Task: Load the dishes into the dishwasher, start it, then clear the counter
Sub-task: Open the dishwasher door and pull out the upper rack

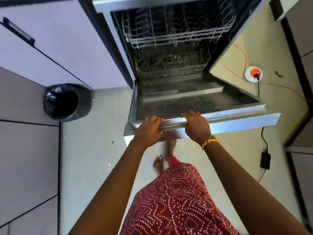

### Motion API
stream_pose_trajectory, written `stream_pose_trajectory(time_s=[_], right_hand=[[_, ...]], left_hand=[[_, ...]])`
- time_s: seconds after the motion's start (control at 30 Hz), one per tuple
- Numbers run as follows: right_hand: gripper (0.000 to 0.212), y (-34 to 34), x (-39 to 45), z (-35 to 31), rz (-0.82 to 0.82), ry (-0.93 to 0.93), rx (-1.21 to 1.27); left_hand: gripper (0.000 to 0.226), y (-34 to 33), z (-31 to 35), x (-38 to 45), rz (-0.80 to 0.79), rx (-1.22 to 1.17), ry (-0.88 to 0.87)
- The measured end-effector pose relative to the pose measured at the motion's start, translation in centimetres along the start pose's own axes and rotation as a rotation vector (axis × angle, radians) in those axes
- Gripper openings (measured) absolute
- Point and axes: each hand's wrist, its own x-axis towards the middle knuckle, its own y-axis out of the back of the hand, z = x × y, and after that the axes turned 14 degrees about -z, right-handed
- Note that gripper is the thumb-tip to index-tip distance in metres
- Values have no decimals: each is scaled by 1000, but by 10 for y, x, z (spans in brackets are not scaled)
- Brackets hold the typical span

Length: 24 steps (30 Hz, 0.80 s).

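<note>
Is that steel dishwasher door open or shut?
Open: the steel dishwasher door is folded down, both hands on its edge, showing the wire upper rack inside.

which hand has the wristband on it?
The right hand: an orange band with beads circles its wrist. The left hand has a bare wrist. Both grip the top edge of the open dishwasher door.

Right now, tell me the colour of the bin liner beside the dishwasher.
Black: a glossy black liner in the round bin, seen in the head view.
</note>
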Motion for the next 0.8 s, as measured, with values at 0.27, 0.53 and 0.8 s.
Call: stream_pose_trajectory(time_s=[0.27,0.53,0.8], right_hand=[[46,-93,-18,26,-253,-73,50],[39,-195,-7,58,-326,-121,61],[56,-308,8,93,-514,-99,111]], left_hand=[[53,-109,-16,13,-197,-60,82],[41,-199,-50,63,-250,-199,133],[55,-293,-88,90,-334,-284,232]])
